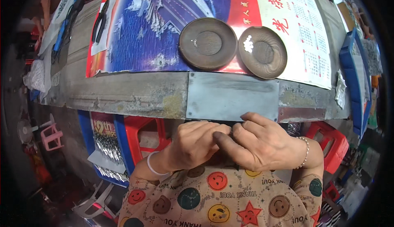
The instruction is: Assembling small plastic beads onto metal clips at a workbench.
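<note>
Fingertips of both hands press together at the centre of the view, just below the table edge: the left hand (pixel 193 145) is curled with its fingers bent inward, the right hand (pixel 262 142) lies against it with thumb and forefinger pinched toward the meeting point, and whatever tiny thing they pinch is too small and too hidden to tell. Each wrist carries a thin bracelet, and the lap beneath, at six o'clock, is covered by cloth printed with smiley faces and stars. Directly at twelve o'clock from the hands, a grey metal plate (pixel 232 95) is fixed at the near edge of the worn table (pixel 123 93). Beyond it, two round dark wooden dishes stand side by side, almost touching: the left dish (pixel 208 43) holds a small pale bit, the right dish (pixel 262 52) a cluster of small white beads (pixel 248 44). Both rest on a large printed calendar poster (pixel 164 21). Black pliers (pixel 100 21) lie at ten o'clock, well apart. Red plastic stools (pixel 143 134) stand under the table.
</note>
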Demonstrator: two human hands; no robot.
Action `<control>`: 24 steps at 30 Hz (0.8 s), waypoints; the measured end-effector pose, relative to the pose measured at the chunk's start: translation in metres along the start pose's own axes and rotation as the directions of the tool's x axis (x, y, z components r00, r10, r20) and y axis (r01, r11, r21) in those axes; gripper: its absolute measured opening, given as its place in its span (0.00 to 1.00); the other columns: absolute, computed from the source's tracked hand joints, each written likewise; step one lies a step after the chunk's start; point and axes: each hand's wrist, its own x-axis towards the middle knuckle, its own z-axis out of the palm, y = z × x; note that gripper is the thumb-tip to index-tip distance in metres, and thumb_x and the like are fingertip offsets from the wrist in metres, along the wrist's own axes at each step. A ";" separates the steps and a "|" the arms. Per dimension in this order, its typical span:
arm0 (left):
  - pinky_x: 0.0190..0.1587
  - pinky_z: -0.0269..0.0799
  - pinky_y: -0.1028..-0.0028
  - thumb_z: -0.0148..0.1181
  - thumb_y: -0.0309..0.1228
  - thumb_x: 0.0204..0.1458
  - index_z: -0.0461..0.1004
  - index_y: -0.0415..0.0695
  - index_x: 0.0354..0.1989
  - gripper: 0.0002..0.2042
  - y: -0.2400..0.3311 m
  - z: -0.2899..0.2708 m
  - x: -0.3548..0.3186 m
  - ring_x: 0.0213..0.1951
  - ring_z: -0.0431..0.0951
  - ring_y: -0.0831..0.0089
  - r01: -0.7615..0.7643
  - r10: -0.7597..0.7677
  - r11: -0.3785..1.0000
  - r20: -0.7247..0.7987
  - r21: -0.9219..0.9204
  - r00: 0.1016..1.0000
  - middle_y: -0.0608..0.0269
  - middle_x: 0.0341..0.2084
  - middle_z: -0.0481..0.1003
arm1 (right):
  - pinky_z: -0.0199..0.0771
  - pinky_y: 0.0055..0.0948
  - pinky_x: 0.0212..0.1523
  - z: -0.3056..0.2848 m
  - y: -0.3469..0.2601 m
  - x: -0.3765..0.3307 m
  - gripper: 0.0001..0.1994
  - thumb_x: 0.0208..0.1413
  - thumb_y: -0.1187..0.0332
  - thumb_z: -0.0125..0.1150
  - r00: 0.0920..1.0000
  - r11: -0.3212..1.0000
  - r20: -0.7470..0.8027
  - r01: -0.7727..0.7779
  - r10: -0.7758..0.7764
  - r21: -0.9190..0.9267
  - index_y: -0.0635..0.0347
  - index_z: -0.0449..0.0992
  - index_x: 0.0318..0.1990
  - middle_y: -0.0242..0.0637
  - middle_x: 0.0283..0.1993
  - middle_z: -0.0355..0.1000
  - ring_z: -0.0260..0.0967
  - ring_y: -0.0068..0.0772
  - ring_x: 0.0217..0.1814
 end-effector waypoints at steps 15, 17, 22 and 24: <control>0.25 0.68 0.81 0.51 0.17 0.53 0.72 0.34 0.40 0.07 0.009 -0.007 -0.005 0.23 0.73 0.79 0.364 -0.380 0.877 0.013 -0.314 0.925 0.58 0.24 0.75 | 0.65 0.42 0.35 -0.006 0.122 0.002 0.06 0.48 0.77 0.56 0.820 0.832 -0.163 -0.555 0.548 0.004 0.67 0.65 0.31 0.48 0.33 0.65 0.65 0.56 0.36; 0.26 0.72 0.78 0.52 0.16 0.52 0.71 0.34 0.42 0.10 0.008 -0.007 -0.007 0.24 0.77 0.75 0.380 -0.383 0.847 0.067 -0.373 0.921 0.56 0.27 0.76 | 0.65 0.43 0.35 -0.005 0.126 0.004 0.06 0.48 0.76 0.56 0.826 0.836 -0.162 -0.549 0.540 -0.017 0.67 0.66 0.31 0.48 0.34 0.65 0.65 0.55 0.36; 0.29 0.73 0.79 0.53 0.15 0.52 0.71 0.33 0.43 0.10 0.008 -0.003 -0.006 0.26 0.78 0.74 0.362 -0.363 0.839 0.077 -0.407 0.929 0.55 0.27 0.76 | 0.66 0.42 0.35 -0.005 0.135 0.010 0.07 0.47 0.75 0.57 0.852 0.847 -0.145 -0.520 0.503 -0.114 0.67 0.67 0.31 0.49 0.32 0.68 0.67 0.55 0.35; 0.29 0.73 0.79 0.52 0.15 0.52 0.71 0.33 0.43 0.10 0.008 -0.002 -0.005 0.27 0.78 0.74 0.357 -0.355 0.832 0.086 -0.425 0.931 0.55 0.27 0.76 | 0.67 0.41 0.34 -0.007 0.140 0.009 0.06 0.47 0.75 0.57 0.861 0.858 -0.126 -0.504 0.492 -0.097 0.68 0.67 0.30 0.49 0.31 0.68 0.67 0.54 0.34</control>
